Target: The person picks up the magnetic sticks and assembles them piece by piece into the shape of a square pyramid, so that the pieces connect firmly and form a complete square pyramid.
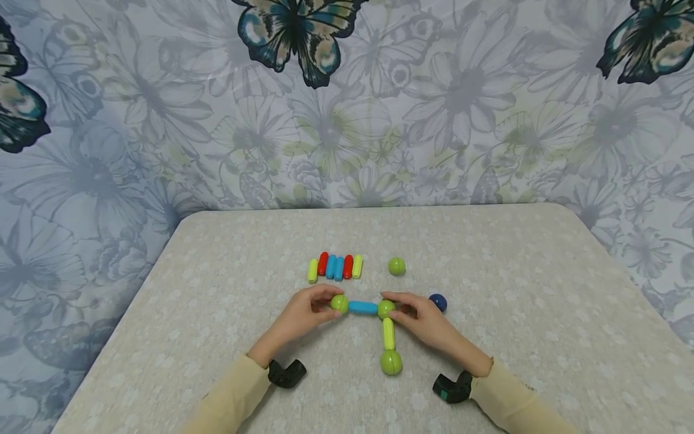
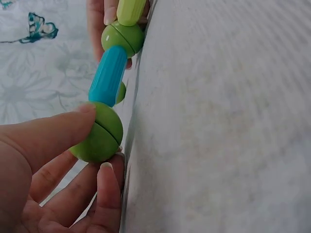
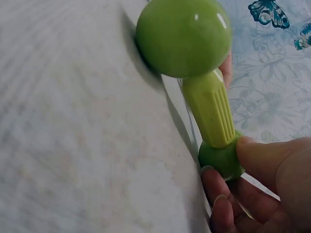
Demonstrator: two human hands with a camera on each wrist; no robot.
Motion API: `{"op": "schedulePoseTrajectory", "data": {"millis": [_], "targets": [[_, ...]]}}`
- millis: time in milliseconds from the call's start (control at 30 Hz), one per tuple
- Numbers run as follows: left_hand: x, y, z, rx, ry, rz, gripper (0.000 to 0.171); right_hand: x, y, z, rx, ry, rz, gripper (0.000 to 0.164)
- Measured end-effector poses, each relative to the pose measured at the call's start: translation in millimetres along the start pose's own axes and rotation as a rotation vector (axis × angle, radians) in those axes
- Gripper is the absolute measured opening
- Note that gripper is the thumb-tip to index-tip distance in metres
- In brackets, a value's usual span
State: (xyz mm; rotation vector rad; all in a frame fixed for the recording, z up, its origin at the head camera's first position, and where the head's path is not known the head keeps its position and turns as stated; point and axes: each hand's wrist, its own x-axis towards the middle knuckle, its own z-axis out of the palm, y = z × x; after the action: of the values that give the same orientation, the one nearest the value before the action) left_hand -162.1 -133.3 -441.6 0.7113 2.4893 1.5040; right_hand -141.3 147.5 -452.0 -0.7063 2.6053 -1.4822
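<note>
My left hand (image 1: 306, 313) pinches a green ball (image 1: 340, 303) between thumb and fingers. From that ball a blue rod (image 1: 362, 308) runs right to a second green ball (image 1: 386, 309), which my right hand (image 1: 422, 317) grips. A yellow-green rod (image 1: 388, 334) extends from this second ball toward the near side, ending in a third green ball (image 1: 391, 362). Together they make an L-shaped chain low over the table. The left wrist view shows the thumb on the held ball (image 2: 99, 133) beside the blue rod's end. In the right wrist view, the free end ball (image 3: 184, 36) looms closest.
Behind the hands, a row of short rods in red, blue and yellow-green (image 1: 348, 266) lies on the table (image 1: 217, 253). A loose green ball (image 1: 397, 266) sits to their right. A dark blue ball (image 1: 438, 302) rests just beyond the right hand. Patterned fabric hangs behind the table.
</note>
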Motion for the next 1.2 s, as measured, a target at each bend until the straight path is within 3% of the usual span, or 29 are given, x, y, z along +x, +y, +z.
{"op": "schedulePoseTrajectory", "data": {"millis": [167,300,400,467,633,733,867,1033,1200], "targets": [[-2.2,14.3,-1.1,-0.016,0.005,-0.012,0.036,-2,-19,-5,0.021,-0.011,0.003,0.030],[-11.2,22.8,1.4,0.037,0.121,-0.006,0.040,-2,-19,-6,0.025,-0.017,0.004,0.030],[-22.3,26.6,10.7,0.008,0.186,-0.020,0.036,-1,-2,-3,0.024,-0.027,-0.003,0.031],[-29.9,34.8,20.1,-0.057,0.134,-0.038,0.032,-1,-1,-4,0.024,-0.026,0.000,0.031],[-37.5,41.3,48.9,-0.218,-0.081,-0.087,0.034,0,1,-4,0.030,-0.015,0.007,0.031],[-38.5,40.9,60.9,-0.251,-0.116,-0.068,0.037,0,2,-4,0.038,-0.023,0.005,0.031],[-39.4,39.3,68.7,-0.184,-0.149,0.022,0.044,1,2,-3,0.034,-0.025,0.002,0.031],[-37.6,40.0,74.9,-0.009,-0.197,0.143,0.046,1,1,-4,0.017,-0.016,-0.006,0.031],[-35.5,44.2,79.2,0.083,-0.221,0.150,0.042,1,1,-4,0.020,-0.022,-0.007,0.031]]}}
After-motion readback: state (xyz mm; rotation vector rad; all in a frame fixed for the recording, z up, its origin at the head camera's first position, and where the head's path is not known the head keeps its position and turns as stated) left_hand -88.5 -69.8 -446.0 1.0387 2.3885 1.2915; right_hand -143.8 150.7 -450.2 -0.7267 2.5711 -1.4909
